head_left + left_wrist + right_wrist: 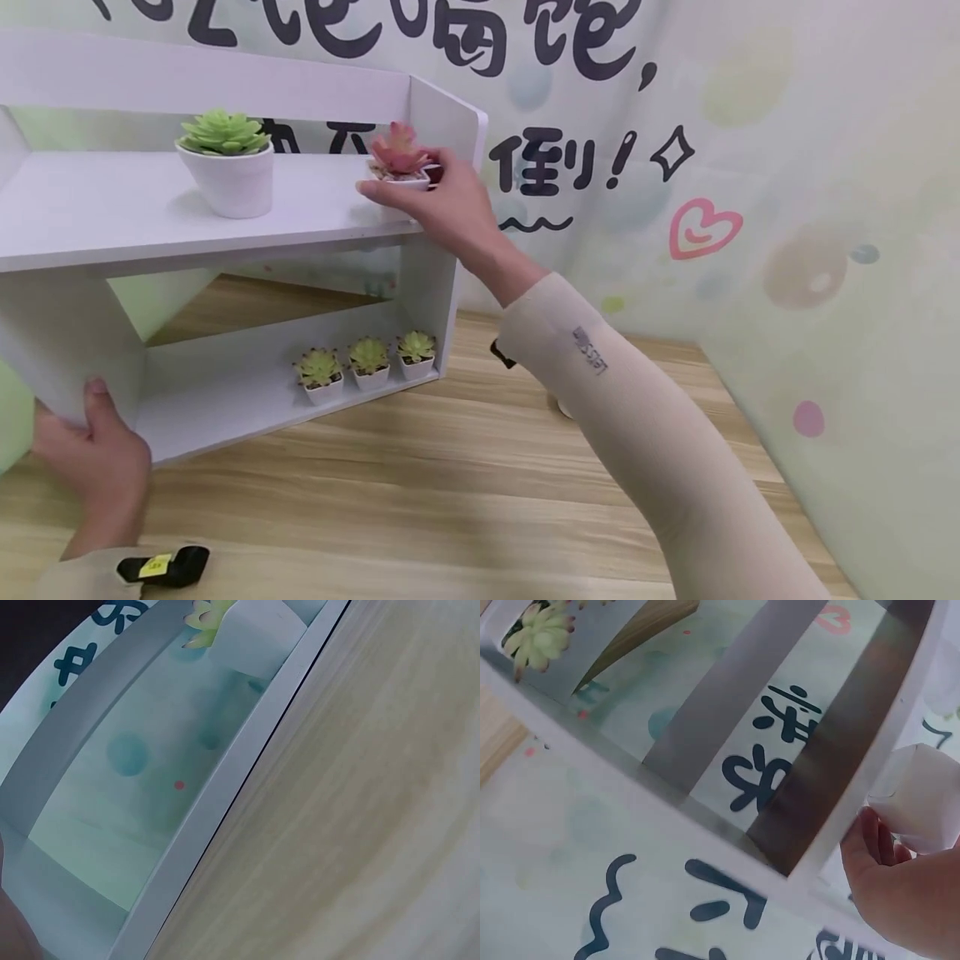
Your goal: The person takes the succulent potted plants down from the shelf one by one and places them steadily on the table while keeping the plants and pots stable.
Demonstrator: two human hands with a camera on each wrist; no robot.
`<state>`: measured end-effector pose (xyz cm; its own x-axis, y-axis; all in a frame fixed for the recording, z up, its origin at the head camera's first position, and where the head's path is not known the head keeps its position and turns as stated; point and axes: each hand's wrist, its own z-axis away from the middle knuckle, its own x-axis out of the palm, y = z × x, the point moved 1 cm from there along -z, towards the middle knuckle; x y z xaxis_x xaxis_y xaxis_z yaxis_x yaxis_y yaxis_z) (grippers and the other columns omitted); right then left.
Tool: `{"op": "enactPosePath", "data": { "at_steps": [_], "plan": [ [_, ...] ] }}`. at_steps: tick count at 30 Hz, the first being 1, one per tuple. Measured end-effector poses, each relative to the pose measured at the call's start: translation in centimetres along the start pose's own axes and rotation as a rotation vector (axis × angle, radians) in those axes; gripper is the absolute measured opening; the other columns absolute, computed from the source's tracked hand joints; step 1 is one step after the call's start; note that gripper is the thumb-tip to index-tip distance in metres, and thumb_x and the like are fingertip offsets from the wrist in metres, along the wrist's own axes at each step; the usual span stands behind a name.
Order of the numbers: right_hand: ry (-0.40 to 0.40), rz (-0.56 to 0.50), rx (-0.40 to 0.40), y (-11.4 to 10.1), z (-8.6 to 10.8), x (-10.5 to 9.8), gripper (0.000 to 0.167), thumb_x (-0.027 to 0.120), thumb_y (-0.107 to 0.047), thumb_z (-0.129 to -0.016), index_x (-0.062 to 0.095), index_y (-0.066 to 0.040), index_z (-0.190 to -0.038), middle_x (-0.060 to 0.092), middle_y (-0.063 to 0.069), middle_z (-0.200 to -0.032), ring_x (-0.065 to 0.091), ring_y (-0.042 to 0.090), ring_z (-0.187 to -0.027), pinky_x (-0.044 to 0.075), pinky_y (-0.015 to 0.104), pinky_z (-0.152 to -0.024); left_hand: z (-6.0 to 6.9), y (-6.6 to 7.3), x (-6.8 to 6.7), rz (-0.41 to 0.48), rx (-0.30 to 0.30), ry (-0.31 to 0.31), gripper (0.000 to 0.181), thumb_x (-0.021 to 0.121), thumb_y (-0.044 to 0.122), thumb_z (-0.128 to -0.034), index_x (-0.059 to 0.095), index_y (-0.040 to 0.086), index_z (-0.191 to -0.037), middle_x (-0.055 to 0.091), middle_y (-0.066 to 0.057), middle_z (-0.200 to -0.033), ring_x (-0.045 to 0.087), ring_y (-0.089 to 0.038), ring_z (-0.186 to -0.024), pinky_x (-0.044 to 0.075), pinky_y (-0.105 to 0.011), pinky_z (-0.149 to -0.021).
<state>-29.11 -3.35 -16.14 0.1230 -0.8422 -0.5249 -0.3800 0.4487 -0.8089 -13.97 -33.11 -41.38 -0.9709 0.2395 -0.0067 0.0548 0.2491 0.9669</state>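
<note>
My right hand (453,204) grips a small white pot with a pink succulent (399,152) at the right end of the upper shelf board. In the right wrist view, fingers curl around the white pot (922,796); whether its base touches the board is hard to tell. Low on the left, my left hand (105,458) holds the side panel of the white shelf unit (67,325), thumb on the panel's face. A larger potted green succulent (228,167) stands on the upper board. Three small potted succulents (369,362) line the lower board's right front.
Beneath the shelf unit lies a wood-grain tabletop (420,475). Behind it hangs a pale wall covering (600,233) with dark lettering and coloured spots. A small white object (564,408) is partly hidden behind the right forearm.
</note>
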Motion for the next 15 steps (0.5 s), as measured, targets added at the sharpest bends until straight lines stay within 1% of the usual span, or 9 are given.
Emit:
{"op": "enactPosePath", "data": {
  "at_steps": [2, 5, 9, 11, 15],
  "plan": [
    [0.014, -0.021, -0.010, 0.6, 0.6, -0.8, 0.076, 0.085, -0.052, -0.075, 0.055, -0.021, -0.137, 0.061, -0.003, -0.129, 0.057, 0.012, -0.112, 0.051, 0.028, -0.093, 0.0, 0.1, 0.0, 0.006, 0.000, 0.000, 0.037, 0.051, 0.028, -0.1036, 0.060, 0.013, -0.136, 0.063, 0.012, -0.124, 0.058, -0.006, -0.120, 0.043, -0.024, -0.109],
    [0.031, -0.060, -0.047, 1.8, 1.6, -1.7, 0.075, 0.087, -0.046, -0.076, 0.054, -0.020, -0.139, 0.061, -0.002, -0.130, 0.059, 0.012, -0.112, 0.052, 0.029, -0.095, -0.1, 0.0, 0.0, 0.004, 0.001, -0.002, 0.037, 0.052, 0.028, -0.1036, 0.060, 0.013, -0.136, 0.063, 0.011, -0.125, 0.057, -0.006, -0.120, 0.043, -0.024, -0.109],
    [0.057, -0.061, -0.097, 4.0, 3.2, -2.7, 0.078, 0.088, -0.042, -0.076, 0.052, -0.020, -0.141, 0.062, -0.001, -0.128, 0.060, 0.012, -0.112, 0.053, 0.030, -0.095, -0.2, -0.3, -0.1, 0.011, 0.013, -0.013, 0.037, 0.051, 0.029, -0.1038, 0.059, 0.016, -0.137, 0.064, 0.008, -0.131, 0.056, -0.006, -0.123, 0.041, -0.024, -0.112],
    [0.070, -0.054, -0.112, 5.0, 3.9, -3.0, 0.079, 0.088, -0.041, -0.075, 0.051, -0.019, -0.142, 0.062, -0.001, -0.125, 0.060, 0.012, -0.110, 0.054, 0.031, -0.092, -0.2, -0.4, -0.1, 0.019, 0.031, -0.021, 0.037, 0.051, 0.028, -0.1040, 0.059, 0.017, -0.138, 0.064, 0.006, -0.133, 0.056, -0.006, -0.124, 0.041, -0.025, -0.112],
    [0.066, -0.082, -0.120, 7.2, 5.4, -3.6, 0.080, 0.088, -0.037, -0.076, 0.048, -0.019, -0.143, 0.061, 0.002, -0.122, 0.061, 0.016, -0.106, 0.056, 0.032, -0.087, -0.4, -0.5, -0.2, 0.033, 0.036, -0.033, 0.037, 0.051, 0.028, -0.1041, 0.058, 0.017, -0.138, 0.064, 0.007, -0.133, 0.056, -0.007, -0.125, 0.041, -0.026, -0.113]
  ]
}}
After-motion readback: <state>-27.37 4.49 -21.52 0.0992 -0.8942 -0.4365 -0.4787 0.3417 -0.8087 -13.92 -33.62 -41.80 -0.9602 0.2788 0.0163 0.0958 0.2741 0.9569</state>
